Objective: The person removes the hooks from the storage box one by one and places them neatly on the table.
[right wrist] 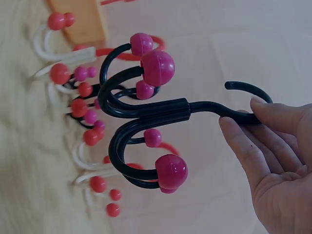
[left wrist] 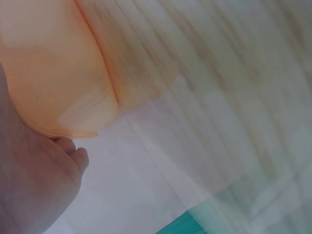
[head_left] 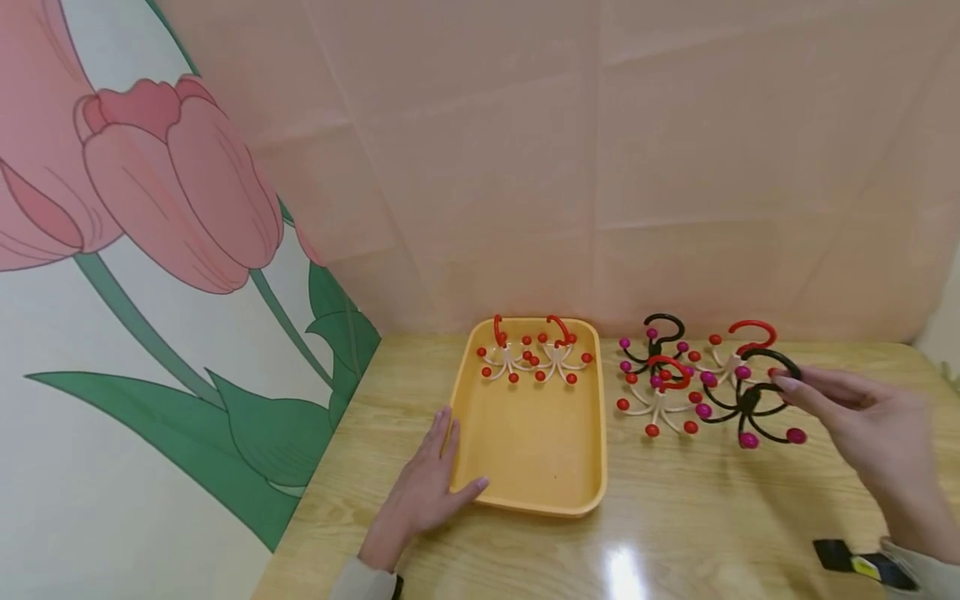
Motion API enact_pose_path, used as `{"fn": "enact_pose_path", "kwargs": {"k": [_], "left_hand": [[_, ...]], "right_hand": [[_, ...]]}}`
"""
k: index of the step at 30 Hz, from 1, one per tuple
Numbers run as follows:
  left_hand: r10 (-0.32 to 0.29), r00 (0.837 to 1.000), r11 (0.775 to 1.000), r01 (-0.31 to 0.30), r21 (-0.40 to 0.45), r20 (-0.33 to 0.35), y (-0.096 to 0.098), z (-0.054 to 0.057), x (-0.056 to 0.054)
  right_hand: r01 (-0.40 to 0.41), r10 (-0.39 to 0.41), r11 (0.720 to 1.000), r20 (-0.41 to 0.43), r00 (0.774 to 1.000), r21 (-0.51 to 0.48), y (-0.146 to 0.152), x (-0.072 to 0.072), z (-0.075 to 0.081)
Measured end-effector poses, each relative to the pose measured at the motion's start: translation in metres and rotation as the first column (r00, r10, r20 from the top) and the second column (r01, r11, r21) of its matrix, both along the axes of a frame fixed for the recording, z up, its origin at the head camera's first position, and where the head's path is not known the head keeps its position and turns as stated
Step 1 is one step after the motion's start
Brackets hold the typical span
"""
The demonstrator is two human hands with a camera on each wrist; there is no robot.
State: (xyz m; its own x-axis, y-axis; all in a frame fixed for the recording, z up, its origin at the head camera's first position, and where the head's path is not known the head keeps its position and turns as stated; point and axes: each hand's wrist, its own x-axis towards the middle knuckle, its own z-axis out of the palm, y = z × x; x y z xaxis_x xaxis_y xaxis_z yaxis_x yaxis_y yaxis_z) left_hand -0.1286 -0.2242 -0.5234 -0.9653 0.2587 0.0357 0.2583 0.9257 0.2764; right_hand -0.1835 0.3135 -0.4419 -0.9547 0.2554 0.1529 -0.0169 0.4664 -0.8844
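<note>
My right hand [head_left: 870, 417] pinches the curved top of a black claw hanger [right wrist: 141, 114] between thumb and fingers. Magenta balls cap its arms, and the hanger is raised over the right part of the table. On the table behind it are a black hanger [head_left: 654, 348], a white hanger with a red hook [head_left: 660, 404] and another white hanger [head_left: 729, 362]. At the left, my left hand [head_left: 420, 487] rests against the yellow tray [head_left: 453, 433], fingers stretched along its side and thumb over the rim. Two white hangers with red hooks [head_left: 557, 354] lie at the tray's far end.
The wooden table [head_left: 675, 517] meets a plain pinkish cloth [head_left: 480, 167] behind the tray. On the left stands a panel with printed tulips [head_left: 172, 183]. A bright glare spot lies on the near part of the table.
</note>
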Motion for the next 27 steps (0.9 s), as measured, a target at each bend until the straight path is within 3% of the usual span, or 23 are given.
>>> {"fn": "enact_pose_path", "kwargs": {"k": [9,16,23,27], "left_hand": [[0.009,1.0,1.0,-0.009,-0.007,0.012,0.0,0.0,-0.001],[0.012,1.0,1.0,-0.012,-0.01,0.018,0.0,0.0,0.0],[0.007,1.0,1.0,-0.007,0.0,0.009,0.0,-0.001,0.0],[0.007,1.0,1.0,-0.007,0.0,0.009,0.0,-0.001,0.0]], "right_hand": [[-0.017,0.018,0.999,0.013,1.0,-0.037,0.01,-0.008,-0.027],[-0.022,0.024,0.998,0.042,0.999,-0.05,0.014,-0.014,-0.037],[0.002,-0.008,0.998,0.091,0.996,0.069,0.019,-0.018,-0.046],[-0.013,0.006,0.997,0.095,0.995,0.077,0.021,-0.02,-0.05]]}}
